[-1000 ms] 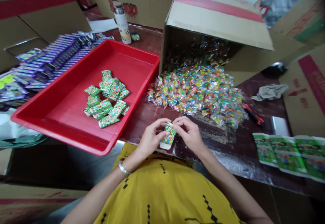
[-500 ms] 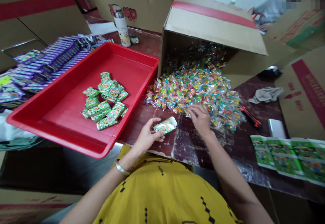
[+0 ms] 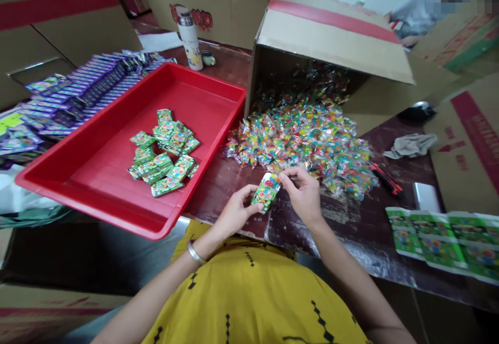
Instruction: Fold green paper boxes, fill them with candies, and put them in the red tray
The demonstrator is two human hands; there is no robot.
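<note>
My left hand (image 3: pixel 239 210) grips a small green printed box (image 3: pixel 265 196) between thumb and fingers, its open end tilted up and away from me. At that end my right hand (image 3: pixel 303 194) pinches a small clear packet of colourful candy (image 3: pixel 274 179); how far the packet reaches into the box I cannot tell. Just beyond both hands spreads a heap of candy packets (image 3: pixel 307 136), spilling from a cardboard box (image 3: pixel 335 27) on its side. To the left, several closed green boxes (image 3: pixel 171 149) lie piled in a red tray (image 3: pixel 117 198).
Purple printed packs (image 3: pixel 89 87) are stacked behind the tray. A flask (image 3: pixel 189 42) and a cup (image 3: pixel 208 58) stand at the back. At right lie a red-and-black cutter (image 3: pixel 386 179), a grey cloth (image 3: pixel 410 145) and flat green boxes (image 3: pixel 436 237). A person's sleeve (image 3: pixel 411 16) shows beyond.
My right hand has come from the edge of the heap to the box's open end with a candy packet. My left hand has turned the box more upright and moved it slightly right.
</note>
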